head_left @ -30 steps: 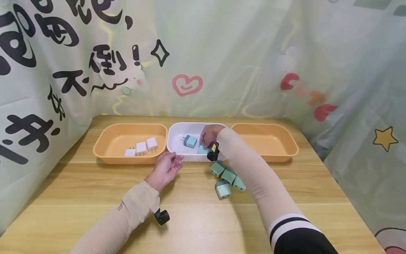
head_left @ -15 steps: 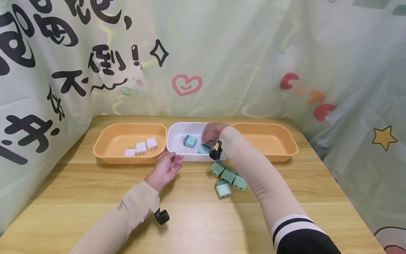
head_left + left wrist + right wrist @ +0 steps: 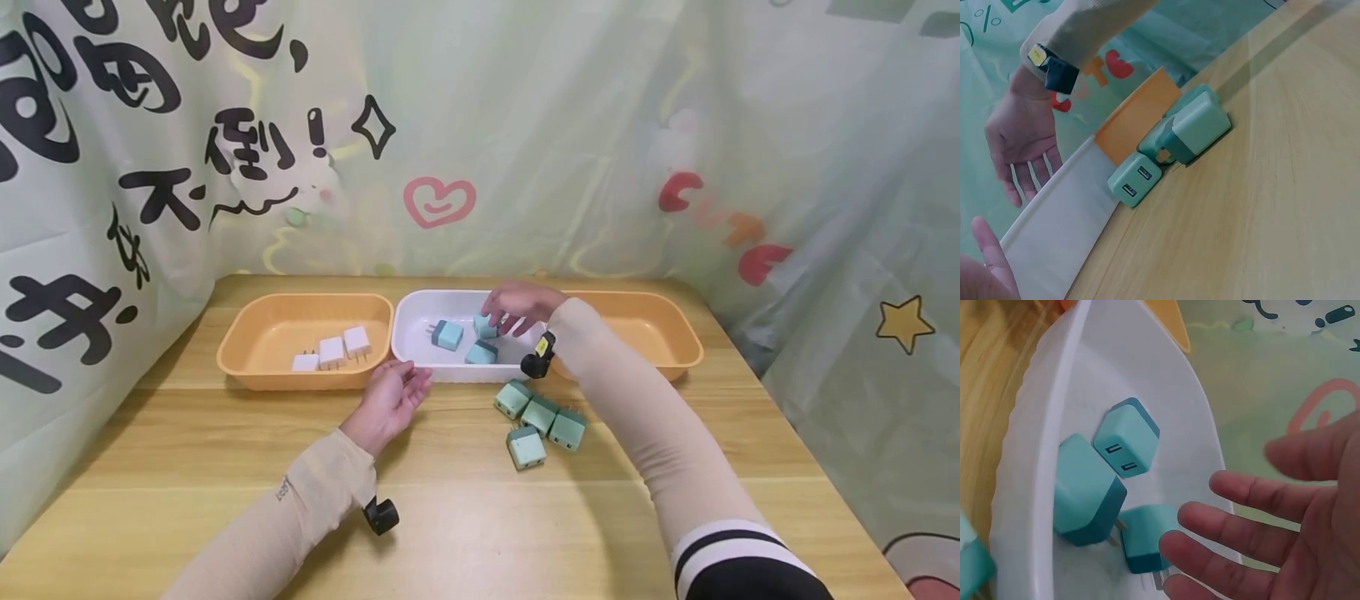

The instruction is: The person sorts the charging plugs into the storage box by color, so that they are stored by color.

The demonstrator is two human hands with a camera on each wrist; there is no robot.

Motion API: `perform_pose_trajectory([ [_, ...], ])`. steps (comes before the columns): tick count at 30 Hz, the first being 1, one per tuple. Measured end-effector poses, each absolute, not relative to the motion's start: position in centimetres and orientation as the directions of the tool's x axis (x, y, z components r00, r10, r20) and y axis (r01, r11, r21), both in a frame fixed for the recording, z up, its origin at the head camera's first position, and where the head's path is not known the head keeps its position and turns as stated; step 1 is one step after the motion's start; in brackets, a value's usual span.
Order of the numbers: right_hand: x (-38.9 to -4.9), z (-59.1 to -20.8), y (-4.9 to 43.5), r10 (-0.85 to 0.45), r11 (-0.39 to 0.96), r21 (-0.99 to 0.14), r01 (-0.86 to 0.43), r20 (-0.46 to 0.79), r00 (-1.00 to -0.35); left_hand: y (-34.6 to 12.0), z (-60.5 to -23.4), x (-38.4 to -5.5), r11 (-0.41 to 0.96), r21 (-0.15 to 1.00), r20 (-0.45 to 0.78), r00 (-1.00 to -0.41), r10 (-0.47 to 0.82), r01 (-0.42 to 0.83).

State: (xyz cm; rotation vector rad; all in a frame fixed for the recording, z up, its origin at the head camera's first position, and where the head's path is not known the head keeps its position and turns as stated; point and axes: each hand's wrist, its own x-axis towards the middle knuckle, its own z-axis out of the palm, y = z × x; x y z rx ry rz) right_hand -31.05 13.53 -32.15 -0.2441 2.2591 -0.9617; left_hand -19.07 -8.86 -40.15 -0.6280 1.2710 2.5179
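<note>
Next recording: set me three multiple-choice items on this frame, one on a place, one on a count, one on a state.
1. Where do the white chargers lie?
A. In the left orange tray
B. In the white tray
C. On the table

2. How many blue chargers are in the white tray?
A. One
B. Three
C. Five

3. How is the right hand?
A. Gripping a charger
B. Fist closed
C. Fingers spread, holding nothing

Key: 1 A, the head view shows three white ones in the left orange tray. 2 B, the right wrist view shows three. 3 C, that view shows straight fingers above the tray, empty.
</note>
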Motion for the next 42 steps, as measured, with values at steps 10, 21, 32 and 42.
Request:
perform_pose_trajectory([
  [10,-29.5,-31.8,17.2,-0.455,0.626,-0.779,0.01,-0.375,-0.808,-8.6,-39.8,-18.4,-0.521,0.73,-0.474,-0.877,0.08,-0.442],
  [21,-27.5,-31.8,22.8,-0.325,0.441,-0.896,0.062,-0.223,-0.919,-7.1,-39.8,-16.9,-0.361,0.789,-0.405,-0.862,0.304,-0.498],
  [32,-24.2,-32.4,29.9,-0.158,0.262,-0.961,0.084,-0.129,-0.979,-5.5,-39.7,-16.8,-0.067,0.908,-0.347,-0.834,0.429,-0.413],
  [42,-22.4,-32.5,34.9,-0.039,-0.036,-0.994,0.107,-0.105,-0.994,-4.3,-39.3,-16.8,0.21,0.96,-0.269,-0.807,0.525,-0.184],
])
